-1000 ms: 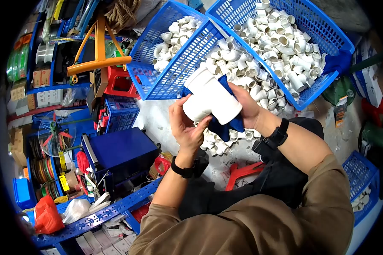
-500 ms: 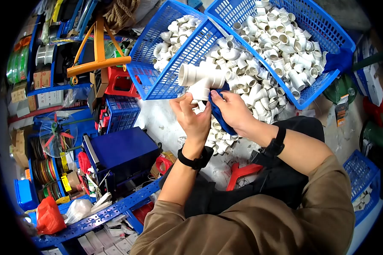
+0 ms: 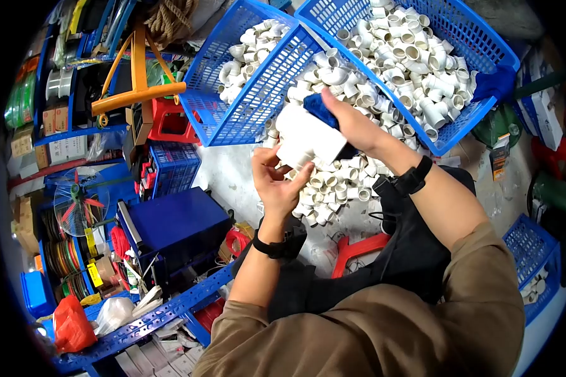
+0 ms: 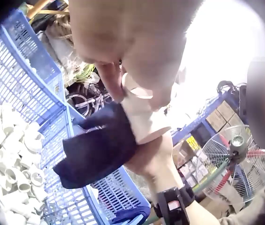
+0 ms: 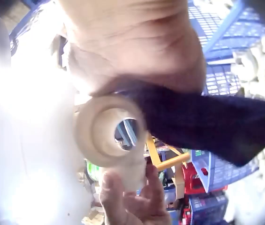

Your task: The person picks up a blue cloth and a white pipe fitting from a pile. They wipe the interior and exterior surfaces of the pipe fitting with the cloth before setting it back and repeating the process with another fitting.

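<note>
A white plastic pipe tee (image 3: 309, 134) is held up in front of the person, over the loose fittings. The left hand (image 3: 277, 182) grips it from below, thumb on one side and fingers on the other. Against its far right side the right hand (image 3: 358, 129) holds a dark blue cloth (image 3: 321, 109), its fingers largely hidden behind the tee. Folds of the cloth (image 4: 97, 147) hang out beside the tee in the left wrist view. Looking into the open bore of the tee (image 5: 86, 131), the right wrist view shows the left hand (image 5: 134, 206) beneath it.
White fittings (image 3: 333, 188) lie heaped on the floor beyond the hands. Two blue crates (image 3: 251, 113) with more fittings stand behind. At left are a dark blue box (image 3: 176, 220), a fan (image 3: 80, 200) and shelving. A red stool (image 3: 352, 251) shows near the legs.
The tee was swung sideways to the left half a second ago and is now turned back at a slant. The right hand has moved up and around its far side with the cloth.
</note>
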{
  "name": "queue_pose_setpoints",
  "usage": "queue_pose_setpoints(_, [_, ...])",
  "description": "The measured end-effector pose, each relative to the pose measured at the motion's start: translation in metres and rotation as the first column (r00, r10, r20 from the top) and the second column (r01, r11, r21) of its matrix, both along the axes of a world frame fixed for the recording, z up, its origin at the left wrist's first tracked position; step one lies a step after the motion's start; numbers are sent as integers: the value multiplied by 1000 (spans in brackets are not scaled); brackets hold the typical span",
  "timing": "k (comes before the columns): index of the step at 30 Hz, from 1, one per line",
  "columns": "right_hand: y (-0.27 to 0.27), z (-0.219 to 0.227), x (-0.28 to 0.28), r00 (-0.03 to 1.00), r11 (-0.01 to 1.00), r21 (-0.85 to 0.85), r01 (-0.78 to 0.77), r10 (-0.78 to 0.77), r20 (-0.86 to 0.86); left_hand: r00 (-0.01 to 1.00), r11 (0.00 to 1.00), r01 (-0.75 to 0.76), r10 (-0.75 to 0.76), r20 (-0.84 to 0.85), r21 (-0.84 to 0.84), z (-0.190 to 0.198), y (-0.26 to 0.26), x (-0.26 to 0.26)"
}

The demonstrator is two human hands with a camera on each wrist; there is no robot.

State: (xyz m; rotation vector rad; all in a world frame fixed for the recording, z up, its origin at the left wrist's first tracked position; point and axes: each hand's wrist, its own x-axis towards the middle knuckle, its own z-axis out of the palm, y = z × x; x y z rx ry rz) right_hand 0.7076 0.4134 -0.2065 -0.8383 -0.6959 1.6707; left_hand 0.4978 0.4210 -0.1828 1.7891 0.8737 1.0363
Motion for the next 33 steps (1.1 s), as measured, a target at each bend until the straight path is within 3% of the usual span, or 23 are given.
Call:
queue_pose_setpoints(1, [-7,16,-7,969,994,-32,104,-109,-221,996,1000,-20,21,86,-9,-1,3,-1])
queue_pose_setpoints(4, [-11,9,-33,780,999,-35,4,-25,-625,961,978,-145,174,215,-148,-4,9,4])
queue_pose_setpoints(5, [-15,8,-42,734,996,-83,23,-73,-675,947,969,-211,234,219,-126,-3,10,9])
queue_pose_setpoints(6, [-13,2,-52,711,996,13,87,-53,-701,930,956,-274,290,224,-103,0,13,16])
queue_pose_setpoints(8, [-13,-13,-60,763,999,29,45,-15,-646,919,942,-332,337,206,-60,-5,22,16])
queue_pose_setpoints(9, [-16,-6,-56,916,1000,-20,-9,0,-400,919,929,-369,370,138,-31,-4,24,17])
queue_pose_setpoints(10, [-19,2,-54,992,996,-82,-44,34,-122,913,915,-403,402,70,0,-3,26,18])
queue_pose_setpoints(11, [-22,1,-61,901,946,257,200,-281,332,898,894,-432,438,-31,121,-1,29,17])
queue_pose_setpoints(12, [-23,5,-67,752,844,417,338,-508,419,898,893,-432,439,-30,122,-2,32,14])
queue_pose_setpoints(14, [-29,9,-62,525,742,539,398,-667,529,834,872,-329,448,-323,362,-8,33,4])
queue_pose_setpoints(15, [-26,8,-57,485,732,575,365,-677,553,836,860,-291,442,-327,418,-5,29,8])
queue_pose_setpoints(16, [-25,8,-54,344,731,600,324,-682,645,793,820,-224,468,-391,527,0,23,10])
queue_pose_setpoints(18, [-18,-2,-50,179,742,601,298,-661,728,814,863,-189,404,-417,468,10,9,17])
queue_pose_setpoints(19, [-17,-4,-46,278,800,525,292,-596,753,890,928,-253,334,-312,273,12,0,28])
queue_pose_setpoints(20, [-16,-10,-44,266,749,600,281,-662,701,890,929,-253,333,-313,269,10,1,26])
queue_pose_setpoints(22, [-11,-20,-32,351,812,565,146,-576,738,924,917,-49,192,-330,396,6,6,20])
queue_pose_setpoints(23, [-3,-26,-36,475,828,509,235,-555,683,927,910,-47,193,-322,411,3,6,19])
queue_pose_setpoints(24, [-7,-25,-35,453,753,609,249,-647,614,926,912,-48,193,-324,407,0,4,16])
queue_pose_setpoints(27, [-7,-26,-44,520,754,555,351,-650,554,971,981,-195,195,-139,12,-9,0,15])
queue_pose_setpoints(28, [-5,-30,-49,538,729,555,402,-678,501,971,981,-194,193,-139,13,-15,0,17])
queue_pose_setpoints(30, [-6,-32,-60,607,733,447,512,-677,416,956,948,-261,280,86,-183,-21,0,26])
queue_pose_setpoints(32, [-7,-30,-58,654,793,344,502,-609,449,929,915,-290,339,146,-282,-14,-5,36])
queue_pose_setpoints(33, [-13,-10,-56,762,827,271,492,-560,325,904,858,-305,397,157,-413,-11,-6,38])
